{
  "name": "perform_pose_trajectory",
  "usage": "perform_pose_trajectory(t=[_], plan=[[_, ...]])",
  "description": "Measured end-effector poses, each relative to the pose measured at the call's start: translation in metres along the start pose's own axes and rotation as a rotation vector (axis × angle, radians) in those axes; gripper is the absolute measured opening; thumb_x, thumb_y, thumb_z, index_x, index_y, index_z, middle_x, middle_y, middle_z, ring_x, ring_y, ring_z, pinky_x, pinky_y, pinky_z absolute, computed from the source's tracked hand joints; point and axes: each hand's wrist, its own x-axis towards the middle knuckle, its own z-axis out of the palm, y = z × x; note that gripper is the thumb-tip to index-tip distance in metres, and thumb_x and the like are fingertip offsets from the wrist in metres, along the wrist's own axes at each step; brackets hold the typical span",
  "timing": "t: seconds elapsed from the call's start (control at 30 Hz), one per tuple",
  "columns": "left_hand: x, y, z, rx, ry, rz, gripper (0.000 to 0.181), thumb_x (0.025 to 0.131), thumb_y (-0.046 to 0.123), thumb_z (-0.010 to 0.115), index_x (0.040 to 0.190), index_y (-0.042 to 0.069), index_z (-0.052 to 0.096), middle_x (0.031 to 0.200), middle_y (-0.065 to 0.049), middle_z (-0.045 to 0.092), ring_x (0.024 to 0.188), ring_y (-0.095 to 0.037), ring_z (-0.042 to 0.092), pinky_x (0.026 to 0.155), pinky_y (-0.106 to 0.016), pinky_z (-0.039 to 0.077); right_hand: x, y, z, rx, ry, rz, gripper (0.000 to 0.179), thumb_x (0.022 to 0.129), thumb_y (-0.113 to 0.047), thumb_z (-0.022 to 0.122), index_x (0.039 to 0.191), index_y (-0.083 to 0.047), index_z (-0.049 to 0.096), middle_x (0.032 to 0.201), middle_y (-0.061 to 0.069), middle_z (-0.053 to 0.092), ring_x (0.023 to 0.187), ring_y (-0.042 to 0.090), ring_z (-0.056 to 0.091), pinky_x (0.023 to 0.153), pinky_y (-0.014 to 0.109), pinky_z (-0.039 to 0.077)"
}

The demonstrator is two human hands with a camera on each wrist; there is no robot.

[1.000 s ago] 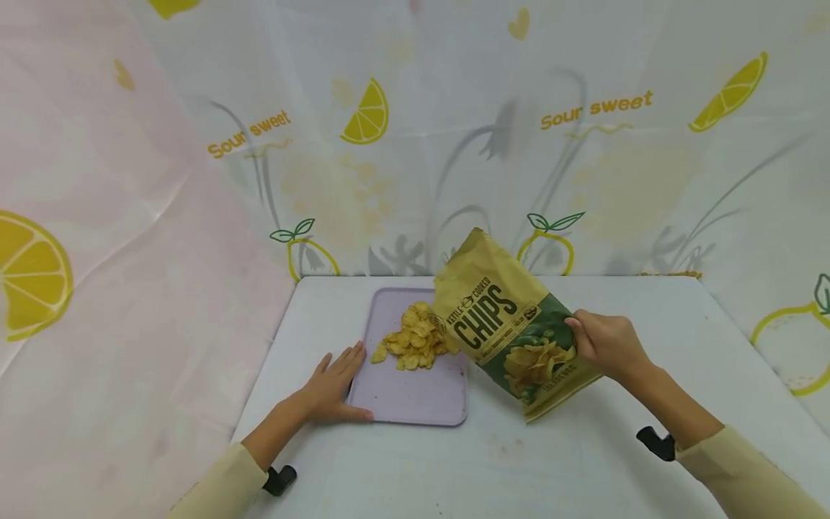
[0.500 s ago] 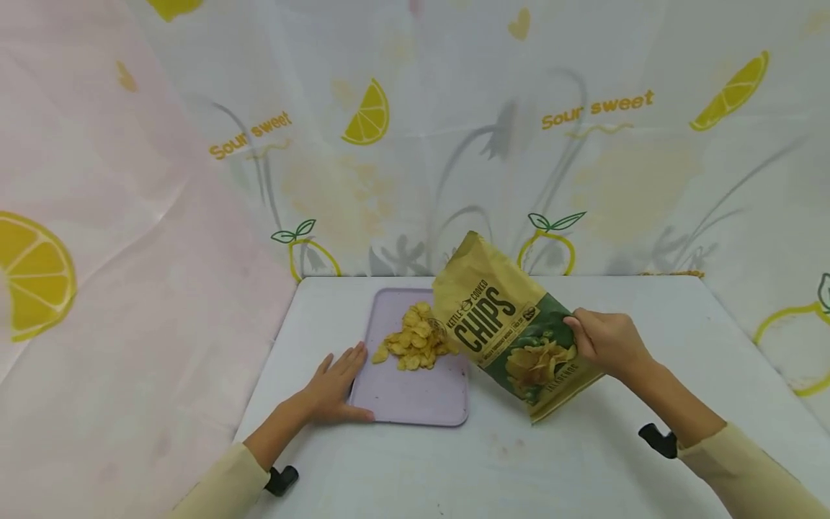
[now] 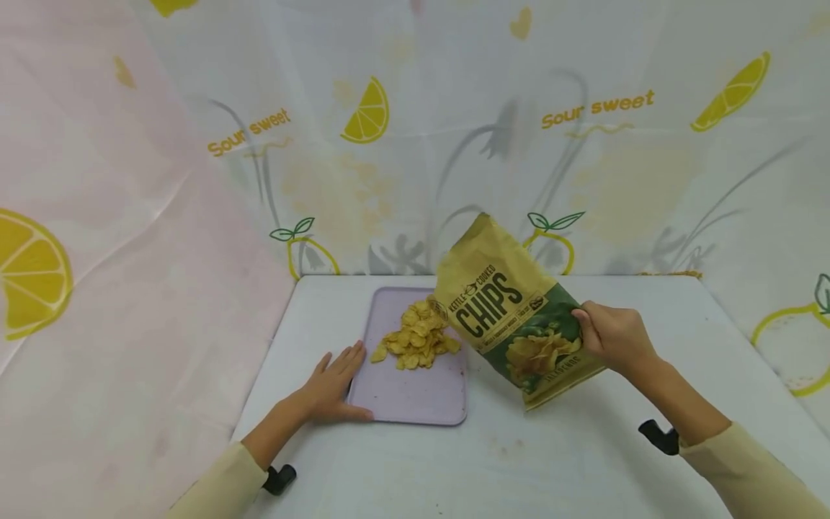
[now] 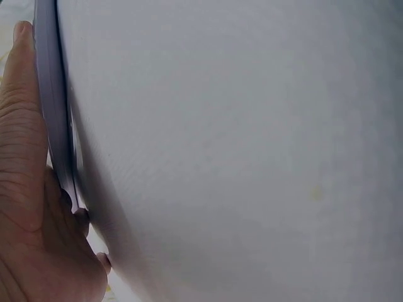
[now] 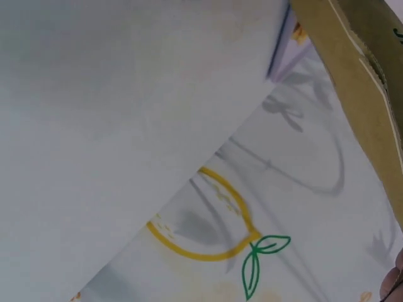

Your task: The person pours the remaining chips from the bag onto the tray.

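Note:
A lilac tray lies on the white table, bearing a heap of yellow potato chips. My left hand rests against the tray's near-left corner, fingers straight along the left side and thumb at the front edge. In the left wrist view the thumb lies along the tray's edge. With my right hand I grip the bottom part of a yellow and green chip bag, tilted with its top end toward the heap. The right wrist view catches only the bag's side and a fingertip.
The white table extends to both sides of the tray, with faint brownish smudges in front. Behind it hangs a lemon-print cloth, and a pinkish cloth hangs at left.
My right hand has lifted the bag slightly and shifted it a little to the right, showing more of the heap's right side. My left hand stays put on the tray.

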Motion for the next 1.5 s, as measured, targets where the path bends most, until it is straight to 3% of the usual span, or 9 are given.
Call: perform_pose_trajectory(t=[0.3,0.57,0.77,0.87,1.2,1.5], plan=[[0.001,-0.001,0.000,-0.006,0.007,0.013,0.129,0.070,0.084,0.061,0.159,0.005,0.011,0.168,-0.010,0.005,0.154,-0.034,0.012,0.120,-0.063,0.007,-0.001,-0.003,-0.001,-0.001,-0.029,-0.022,0.051,0.108,-0.037,0.036,0.063,-0.012,0.038,0.053,-0.014,0.020,0.047,-0.004,0.012,0.037,0.017,0.017],[0.001,0.000,0.001,-0.006,0.002,0.003,0.130,0.069,0.085,0.061,0.159,0.005,0.011,0.168,-0.010,0.005,0.154,-0.033,0.012,0.120,-0.062,0.006,-0.006,-0.006,-0.003,0.008,-0.106,0.017,0.050,0.107,-0.038,0.035,0.066,-0.012,0.040,0.050,-0.011,0.025,0.046,-0.002,0.019,0.037,0.017,0.022],[0.002,0.000,0.001,0.002,0.000,0.003,0.131,0.069,0.086,0.060,0.159,0.005,0.011,0.168,-0.010,0.006,0.154,-0.033,0.013,0.120,-0.063,0.007,-0.001,-0.003,-0.003,-0.005,-0.003,-0.003,0.051,0.108,-0.037,0.036,0.064,-0.011,0.039,0.051,-0.011,0.021,0.045,-0.001,0.015,0.037,0.019,0.017],[0.001,0.000,0.001,-0.004,-0.004,-0.001,0.131,0.069,0.085,0.061,0.159,0.005,0.011,0.168,-0.010,0.005,0.154,-0.033,0.012,0.120,-0.063,0.007,0.000,-0.002,-0.002,0.002,0.009,-0.014,0.051,0.108,-0.036,0.036,0.063,-0.010,0.039,0.052,-0.012,0.020,0.047,-0.002,0.013,0.037,0.018,0.017],[0.001,0.000,0.000,0.004,-0.011,-0.005,0.130,0.069,0.083,0.064,0.159,0.005,0.010,0.167,-0.011,0.005,0.154,-0.034,0.013,0.120,-0.063,0.006,-0.007,-0.007,-0.001,0.006,-0.090,-0.002,0.050,0.108,-0.038,0.035,0.065,-0.012,0.039,0.050,-0.012,0.024,0.047,-0.003,0.016,0.037,0.016,0.020],[0.001,0.001,-0.002,-0.023,0.000,0.005,0.130,0.069,0.082,0.065,0.158,0.004,0.012,0.167,-0.012,0.007,0.153,-0.036,0.014,0.119,-0.064,0.007,0.010,-0.003,-0.010,-0.029,0.045,-0.046,0.052,0.108,-0.035,0.036,0.063,-0.010,0.036,0.056,-0.015,0.016,0.045,0.000,0.011,0.038,0.019,0.014]])
